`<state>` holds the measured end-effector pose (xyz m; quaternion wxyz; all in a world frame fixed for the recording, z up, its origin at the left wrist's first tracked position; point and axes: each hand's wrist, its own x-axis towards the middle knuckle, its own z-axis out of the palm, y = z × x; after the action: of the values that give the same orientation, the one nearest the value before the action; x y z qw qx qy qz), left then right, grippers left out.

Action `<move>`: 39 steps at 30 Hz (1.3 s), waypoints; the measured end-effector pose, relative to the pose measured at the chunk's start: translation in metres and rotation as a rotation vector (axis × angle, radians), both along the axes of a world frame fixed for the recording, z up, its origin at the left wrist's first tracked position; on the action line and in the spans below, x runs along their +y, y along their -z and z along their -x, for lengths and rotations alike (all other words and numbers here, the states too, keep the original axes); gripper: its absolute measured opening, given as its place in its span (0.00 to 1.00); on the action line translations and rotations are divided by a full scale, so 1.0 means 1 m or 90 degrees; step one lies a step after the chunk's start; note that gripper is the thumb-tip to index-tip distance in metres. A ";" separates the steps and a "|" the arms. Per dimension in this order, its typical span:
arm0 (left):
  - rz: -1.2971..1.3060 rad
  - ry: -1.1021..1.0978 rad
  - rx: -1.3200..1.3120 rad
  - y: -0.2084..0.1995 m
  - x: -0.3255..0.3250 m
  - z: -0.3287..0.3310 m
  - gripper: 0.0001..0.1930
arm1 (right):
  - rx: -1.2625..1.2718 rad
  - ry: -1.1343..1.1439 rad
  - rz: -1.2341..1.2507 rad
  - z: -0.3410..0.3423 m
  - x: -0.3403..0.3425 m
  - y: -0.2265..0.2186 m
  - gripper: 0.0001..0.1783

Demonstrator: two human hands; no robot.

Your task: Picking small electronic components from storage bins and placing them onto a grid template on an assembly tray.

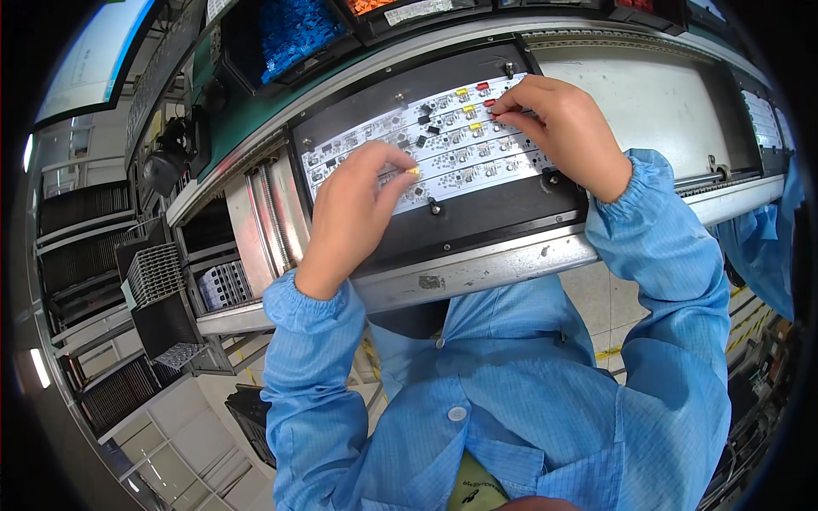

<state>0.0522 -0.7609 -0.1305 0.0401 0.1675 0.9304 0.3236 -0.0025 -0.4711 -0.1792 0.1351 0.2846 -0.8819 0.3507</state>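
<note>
A white circuit board panel (520,146), lined with rows of small parts, lies in a black tray (503,202) in front of me. My left hand (360,198) is over the panel's left half, thumb and forefinger pinching a small yellow component (413,171). Over the upper right part, my right hand (569,123) has its fingertips closed at a small red component (489,103) on the board. Several yellow components (475,127) and another red component (483,86) sit on the rows nearby. Loose black components (423,120) lie near the panel's middle.
Beyond the tray stand a bin of blue parts (298,38) and a bin of orange parts (366,5). A metal rail (477,277) runs along the near edge. At the left are a screen (98,51) and a rack with grey trays (156,274).
</note>
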 end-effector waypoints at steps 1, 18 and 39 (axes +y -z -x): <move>-0.011 -0.041 -0.049 -0.002 0.004 -0.001 0.14 | 0.006 0.002 -0.016 0.000 0.000 0.000 0.07; -0.165 -0.034 -0.034 0.013 0.055 0.028 0.07 | -0.485 -0.093 0.352 0.010 0.030 -0.024 0.21; -0.040 0.018 0.143 0.022 0.081 0.026 0.04 | -0.658 -0.098 0.609 0.010 0.024 -0.027 0.23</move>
<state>0.0266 -0.6796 -0.1523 -0.0652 0.2169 0.9159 0.3315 -0.0123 -0.4467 -0.1525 -0.2161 0.0526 -0.5596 0.7984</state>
